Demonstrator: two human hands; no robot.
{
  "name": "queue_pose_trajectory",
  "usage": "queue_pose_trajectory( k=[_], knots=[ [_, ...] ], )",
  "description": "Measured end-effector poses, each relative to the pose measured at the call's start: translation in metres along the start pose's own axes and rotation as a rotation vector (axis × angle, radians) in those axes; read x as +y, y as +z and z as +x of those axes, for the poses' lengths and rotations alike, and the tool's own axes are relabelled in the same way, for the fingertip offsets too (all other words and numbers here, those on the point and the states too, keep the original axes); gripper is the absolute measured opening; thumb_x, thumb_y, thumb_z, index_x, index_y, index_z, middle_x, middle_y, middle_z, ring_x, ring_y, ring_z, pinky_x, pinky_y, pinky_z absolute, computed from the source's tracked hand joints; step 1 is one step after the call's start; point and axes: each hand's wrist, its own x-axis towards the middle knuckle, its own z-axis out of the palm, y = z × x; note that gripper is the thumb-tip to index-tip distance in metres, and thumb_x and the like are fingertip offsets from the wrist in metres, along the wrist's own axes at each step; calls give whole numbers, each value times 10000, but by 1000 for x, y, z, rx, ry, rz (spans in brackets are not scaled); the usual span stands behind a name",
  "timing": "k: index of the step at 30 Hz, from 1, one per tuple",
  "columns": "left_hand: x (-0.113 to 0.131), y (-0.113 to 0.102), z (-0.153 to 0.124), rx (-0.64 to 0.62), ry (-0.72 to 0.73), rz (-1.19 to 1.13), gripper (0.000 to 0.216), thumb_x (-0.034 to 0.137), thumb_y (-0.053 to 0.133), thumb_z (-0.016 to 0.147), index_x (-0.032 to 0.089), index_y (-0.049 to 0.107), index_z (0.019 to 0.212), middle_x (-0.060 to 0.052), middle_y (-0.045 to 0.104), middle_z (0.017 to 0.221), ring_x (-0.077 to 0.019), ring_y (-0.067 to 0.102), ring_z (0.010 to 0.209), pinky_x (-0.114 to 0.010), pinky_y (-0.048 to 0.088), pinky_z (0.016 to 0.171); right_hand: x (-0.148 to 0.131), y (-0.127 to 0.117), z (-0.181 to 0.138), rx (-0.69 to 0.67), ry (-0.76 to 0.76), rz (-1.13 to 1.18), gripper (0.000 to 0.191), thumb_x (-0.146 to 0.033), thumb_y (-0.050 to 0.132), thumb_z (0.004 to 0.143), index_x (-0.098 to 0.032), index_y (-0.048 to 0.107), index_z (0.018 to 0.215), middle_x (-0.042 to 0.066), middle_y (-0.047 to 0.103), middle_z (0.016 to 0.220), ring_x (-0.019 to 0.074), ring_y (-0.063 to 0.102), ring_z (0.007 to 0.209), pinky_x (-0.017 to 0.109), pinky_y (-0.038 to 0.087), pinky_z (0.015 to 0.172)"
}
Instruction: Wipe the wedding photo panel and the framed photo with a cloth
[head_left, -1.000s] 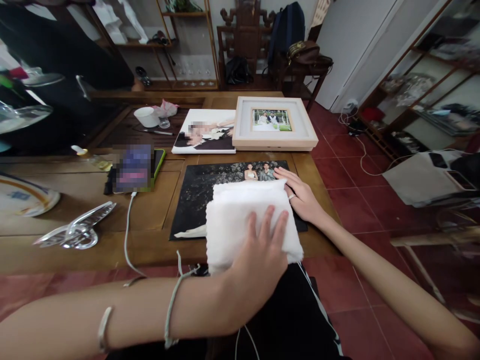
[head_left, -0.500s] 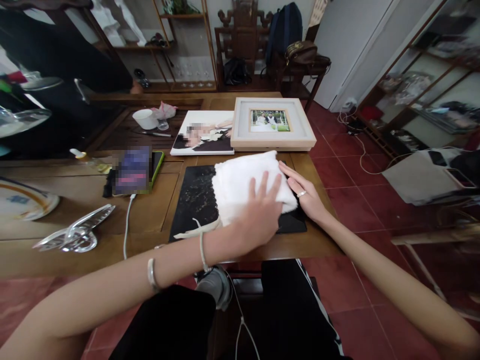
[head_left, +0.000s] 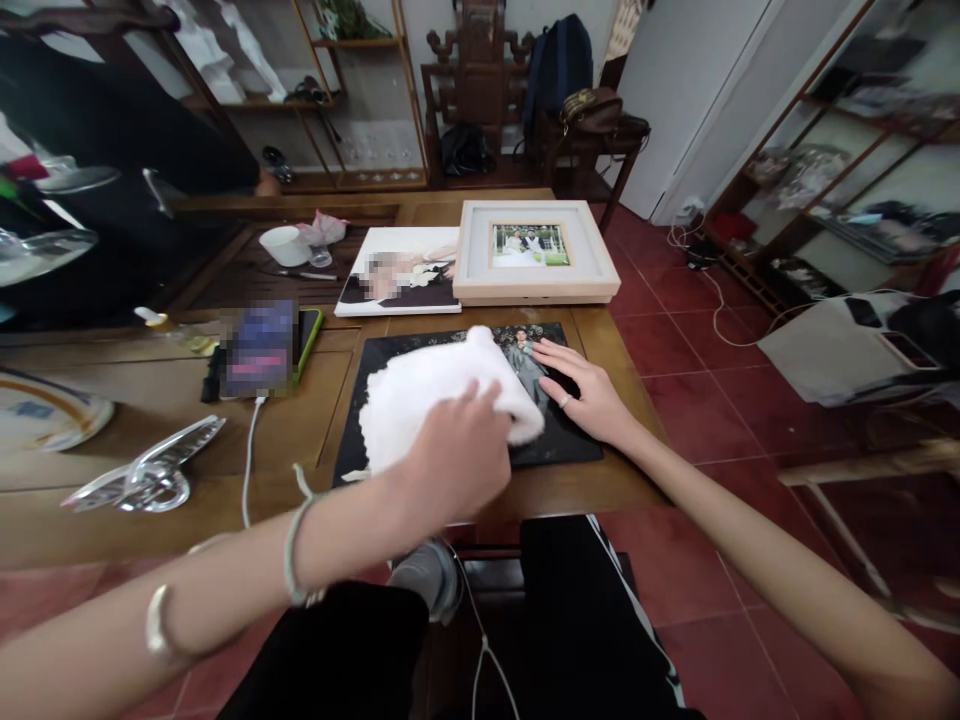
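A dark photo panel (head_left: 574, 446) lies flat on the wooden table (head_left: 304, 455), and a figure in a grey suit shows near its upper right. Bunched over its left and middle part is a white towel (head_left: 420, 385). My left hand (head_left: 466, 450) grips the towel's right portion with curled fingers, pressing it on the panel. With fingers stretched out, my right hand (head_left: 586, 392) rests flat on the panel's right side, apart from the towel. Most of the panel's picture is hidden under the towel.
Behind the panel are a framed photo (head_left: 600, 270) and a white-edged photo print (head_left: 397, 308). To the left lie a phone (head_left: 309, 335) with a white cable, a shiny silver object (head_left: 154, 475) and a plate (head_left: 67, 420). A white cup (head_left: 285, 245) stands farther back.
My left hand has slid left with the towel, and its fingers have curled in. The towel has left the panel's right side, baring the figure; my right hand now lies on the panel.
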Motion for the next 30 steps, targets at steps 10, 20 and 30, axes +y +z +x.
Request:
queue_pose_trajectory(
  k=[10,20,30],
  knots=[
    [-48,-7,125,277,379,-308,113,79,536,648,141,628,668,-13,614,650,-169,551,640,-276,395,614,2,0,-1,11,-22,-28,354,-301,567,890,-238,648,1229,95,612,1324,272,539,1253,493,413,1073],
    [-80,-14,102,56,256,-78,223,-11,500,653,146,638,731,-48,636,725,-189,583,729,-271,388,650,1,-1,-1,-4,-29,-18,361,-289,551,905,-232,627,1253,92,600,1344,244,491,1309,490,373,1112],
    [-65,14,67,151,199,148,315,-21,437,818,79,678,994,-214,611,1231,-281,597,1154,-357,495,900,1,-2,0,-6,5,-6,374,-329,439,969,-248,606,1295,61,574,1380,221,457,1340,481,338,1146]
  ],
)
